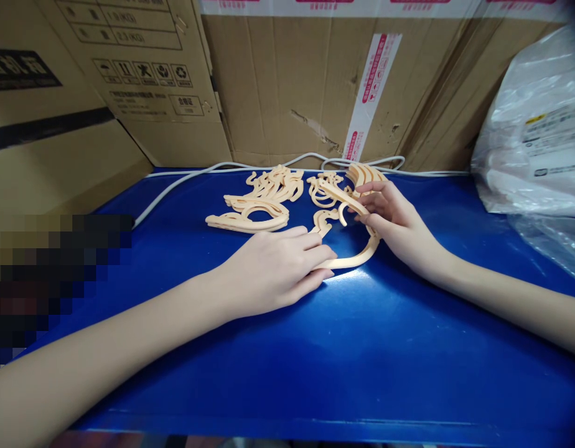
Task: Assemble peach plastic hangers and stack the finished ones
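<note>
A curved peach plastic hanger piece [357, 255] lies on the blue table [315, 361] between both hands. My left hand [278, 267] rests palm down with its fingertips closed on the near end of that piece. My right hand [392, 218] grips the piece's far side, fingers curled round its hooked part. Behind them lie a stack of the same peach pieces [259, 205] and a smaller heap [334, 183] just past my right fingers.
Cardboard boxes [287, 81] form a wall along the back and left. A white cable [189, 177] runs along the table's far edge. A clear plastic bag [539, 137] sits at the right. A blurred patch covers the left edge.
</note>
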`<state>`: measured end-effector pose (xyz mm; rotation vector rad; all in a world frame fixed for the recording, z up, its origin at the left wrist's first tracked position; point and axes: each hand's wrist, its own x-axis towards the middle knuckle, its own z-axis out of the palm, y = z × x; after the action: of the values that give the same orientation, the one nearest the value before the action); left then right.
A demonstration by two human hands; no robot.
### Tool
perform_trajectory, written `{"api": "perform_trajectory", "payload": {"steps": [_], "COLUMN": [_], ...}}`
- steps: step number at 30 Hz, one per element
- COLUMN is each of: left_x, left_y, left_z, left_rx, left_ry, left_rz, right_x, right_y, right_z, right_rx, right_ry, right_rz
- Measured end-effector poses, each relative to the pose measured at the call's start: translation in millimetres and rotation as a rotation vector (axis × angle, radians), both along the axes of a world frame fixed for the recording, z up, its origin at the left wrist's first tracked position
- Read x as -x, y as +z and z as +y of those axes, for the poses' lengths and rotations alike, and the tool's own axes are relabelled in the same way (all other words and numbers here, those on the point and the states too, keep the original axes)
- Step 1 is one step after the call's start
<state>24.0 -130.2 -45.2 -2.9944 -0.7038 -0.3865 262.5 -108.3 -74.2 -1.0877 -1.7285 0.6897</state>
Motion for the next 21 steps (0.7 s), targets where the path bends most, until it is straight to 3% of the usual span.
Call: {"api": "perform_trajectory", "payload": {"steps": [21], "left_x": [-1.4], "left_y": [-2.5], "left_z": [1.8], "left_rx": [-0.034], "left_ry": [-0.022], "left_rz": [-0.065], "right_x": [-4.6], "right_y": [0.0], "right_z": [4.0], "right_rx": [0.036], "right_ry": [-0.06], "right_rz": [0.032]}}
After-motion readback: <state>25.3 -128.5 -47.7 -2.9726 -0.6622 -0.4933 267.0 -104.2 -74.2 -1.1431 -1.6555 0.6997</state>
